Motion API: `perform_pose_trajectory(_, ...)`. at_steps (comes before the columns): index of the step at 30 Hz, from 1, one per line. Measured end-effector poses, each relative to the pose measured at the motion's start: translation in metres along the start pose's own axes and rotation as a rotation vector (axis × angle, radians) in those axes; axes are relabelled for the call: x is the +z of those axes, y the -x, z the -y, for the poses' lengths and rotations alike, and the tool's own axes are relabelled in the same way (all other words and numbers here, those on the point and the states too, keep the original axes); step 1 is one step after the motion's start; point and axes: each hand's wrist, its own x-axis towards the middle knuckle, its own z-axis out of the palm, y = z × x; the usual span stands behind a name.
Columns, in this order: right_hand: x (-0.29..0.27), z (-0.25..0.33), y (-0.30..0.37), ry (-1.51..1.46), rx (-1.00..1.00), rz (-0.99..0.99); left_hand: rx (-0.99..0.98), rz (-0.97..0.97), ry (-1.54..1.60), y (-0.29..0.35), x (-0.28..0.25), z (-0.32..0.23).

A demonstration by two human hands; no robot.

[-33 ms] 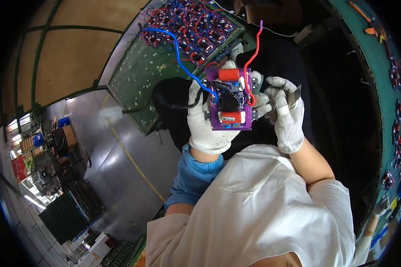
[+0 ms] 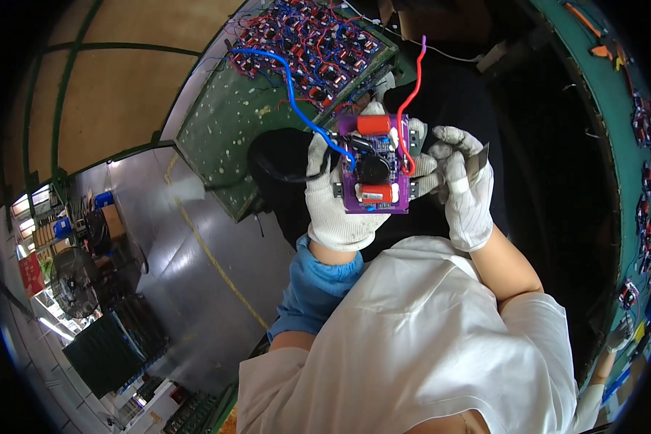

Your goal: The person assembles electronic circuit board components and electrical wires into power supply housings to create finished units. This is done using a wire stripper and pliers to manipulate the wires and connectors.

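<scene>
My gloved left hand (image 2: 340, 220) grips a purple circuit board (image 2: 352, 204) from beneath and at its sides, component side up. The board carries two red box-shaped components, a round black part and white glue blobs. From it run a blue wire (image 2: 289, 79), a red wire (image 2: 414, 90) and a black wire (image 2: 278, 173). Just right of the board, my gloved right hand (image 2: 466, 188) is closed, thumb and fingers pinching a small flat metal blade (image 2: 479, 160). The blade stands apart from the board.
Many similar wired boards (image 2: 304, 43) lie heaped on a worn green table (image 2: 217, 137) at the upper left. A green bench (image 2: 593, 79) with more boards curves along the right. Another person's gloved hand (image 2: 619, 335) is at the lower right. A fan (image 2: 76, 282) stands far left.
The circuit board has tipped very slightly and shifted a little in my left hand, its wires with it. My right hand has hardly moved.
</scene>
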Motion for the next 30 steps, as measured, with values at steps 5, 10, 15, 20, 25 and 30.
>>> perform_pose_trajectory(5,0.005,-0.006,-0.012,0.006,-0.083,0.313,0.194,-0.099,-0.615,0.0,-0.012,0.009)
perform_pose_trajectory(10,0.009,-0.007,-0.034,-0.09,-0.133,0.434,0.194,-0.123,-0.672,0.011,-0.044,0.009)
perform_pose_trajectory(15,0.008,-0.01,-0.027,0.032,-0.306,0.635,0.047,-0.045,-0.194,0.012,-0.065,0.009)
perform_pose_trajectory(20,0.017,-0.007,-0.022,0.329,-0.231,0.416,0.138,-0.114,-0.949,0.002,-0.09,0.019)
perform_pose_trajectory(25,0.022,-0.003,-0.009,0.039,-0.132,0.27,0.304,-0.116,-1.273,0.014,-0.094,0.03)
perform_pose_trajectory(30,0.015,-0.011,0.003,-0.033,-0.251,0.204,0.31,-0.015,-1.505,0.018,-0.095,0.025)
